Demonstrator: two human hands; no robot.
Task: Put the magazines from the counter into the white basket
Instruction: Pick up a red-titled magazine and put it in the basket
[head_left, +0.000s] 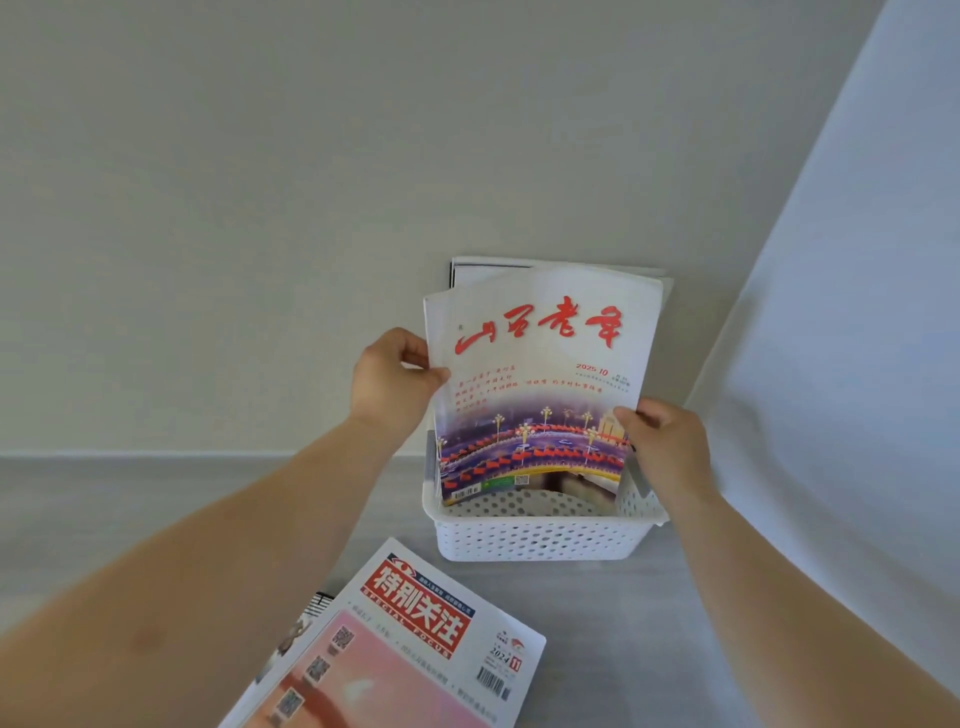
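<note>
Head view: left hand (390, 382) and right hand (667, 447) pinch upright magazine (540, 384) edges, in white basket (535, 535).

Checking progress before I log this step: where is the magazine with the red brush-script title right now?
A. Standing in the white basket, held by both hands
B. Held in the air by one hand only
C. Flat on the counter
A: the magazine stands upright with its bottom edge inside the white basket, left hand and right hand gripping its side edges.
</note>
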